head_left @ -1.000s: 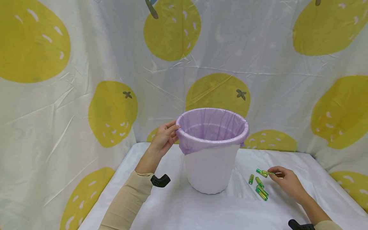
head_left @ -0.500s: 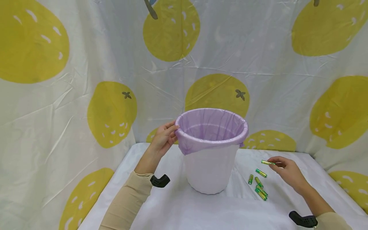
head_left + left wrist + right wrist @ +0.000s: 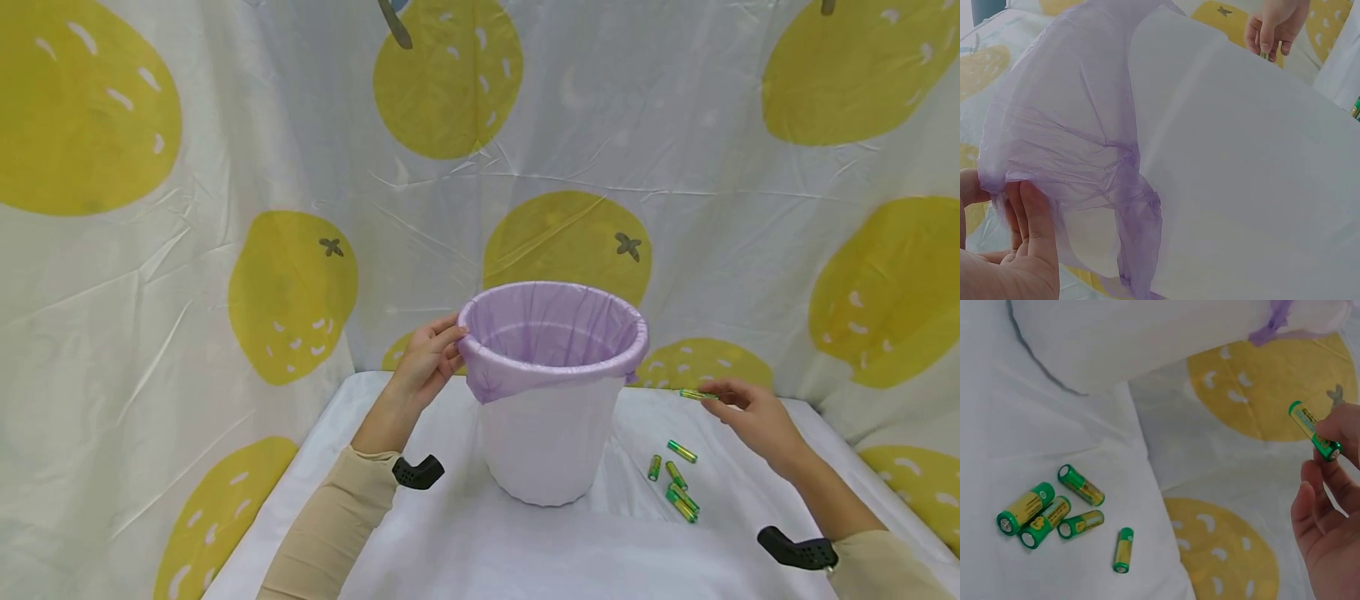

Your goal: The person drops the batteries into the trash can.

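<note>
A white trash can (image 3: 551, 442) stands upright on the table, lined with a purple plastic bag (image 3: 506, 382) folded over its rim. My left hand (image 3: 426, 367) grips the can's rim on the left side through the bag, thumb on one side and fingers beneath in the left wrist view. To the can's right, my right hand (image 3: 757, 421) is raised and pinches a green and yellow battery (image 3: 1305, 422) between thumb and fingers. Several similar batteries lie below it, among them a thick one (image 3: 1025, 508) and a slim one (image 3: 1124, 550) set apart.
White cloth covers the table (image 3: 480, 550), whose back edge runs behind the can. A curtain (image 3: 420, 208) printed with yellow fruit hangs around the back and sides. The can's wall rises between the two hands.
My right hand has lifted the battery from the group on the table, moving up and away from the others. The left hand keeps its hold on the rim.
</note>
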Motion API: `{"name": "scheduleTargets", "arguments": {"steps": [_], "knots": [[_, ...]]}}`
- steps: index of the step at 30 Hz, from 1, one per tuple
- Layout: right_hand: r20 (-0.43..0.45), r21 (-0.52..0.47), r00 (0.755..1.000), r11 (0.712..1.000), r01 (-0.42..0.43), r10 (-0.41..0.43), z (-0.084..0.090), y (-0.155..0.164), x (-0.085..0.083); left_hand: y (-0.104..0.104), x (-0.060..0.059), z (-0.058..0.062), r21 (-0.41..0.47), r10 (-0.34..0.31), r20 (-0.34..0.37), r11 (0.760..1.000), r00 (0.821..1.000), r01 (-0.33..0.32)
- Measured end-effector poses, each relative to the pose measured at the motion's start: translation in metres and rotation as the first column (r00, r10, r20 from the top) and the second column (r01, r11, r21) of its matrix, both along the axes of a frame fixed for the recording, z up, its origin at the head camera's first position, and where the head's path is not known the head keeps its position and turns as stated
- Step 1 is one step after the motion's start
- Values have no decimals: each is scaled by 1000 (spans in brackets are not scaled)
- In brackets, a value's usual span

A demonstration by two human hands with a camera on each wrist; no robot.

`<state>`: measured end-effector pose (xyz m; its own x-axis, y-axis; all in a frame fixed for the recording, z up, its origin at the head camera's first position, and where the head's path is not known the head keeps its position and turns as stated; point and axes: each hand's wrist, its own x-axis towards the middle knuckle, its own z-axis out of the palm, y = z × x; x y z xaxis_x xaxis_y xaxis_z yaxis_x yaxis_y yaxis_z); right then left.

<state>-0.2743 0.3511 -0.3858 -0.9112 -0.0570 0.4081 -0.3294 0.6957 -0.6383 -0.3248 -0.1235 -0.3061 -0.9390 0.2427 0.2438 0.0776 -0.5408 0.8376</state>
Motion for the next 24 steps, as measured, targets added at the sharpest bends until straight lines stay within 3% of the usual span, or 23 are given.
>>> {"name": "scheduleTargets", "arguments": {"steps": [11, 24], "knots": [[-45, -71, 998, 996, -55, 52, 25, -6, -4, -2, 0, 0, -12, 12, 7, 1000, 1000, -12], [-103, -61, 991, 994, -91, 84, 70, -15, -10, 2, 0, 0, -19, 25, 15, 1000, 1000, -25]]}}
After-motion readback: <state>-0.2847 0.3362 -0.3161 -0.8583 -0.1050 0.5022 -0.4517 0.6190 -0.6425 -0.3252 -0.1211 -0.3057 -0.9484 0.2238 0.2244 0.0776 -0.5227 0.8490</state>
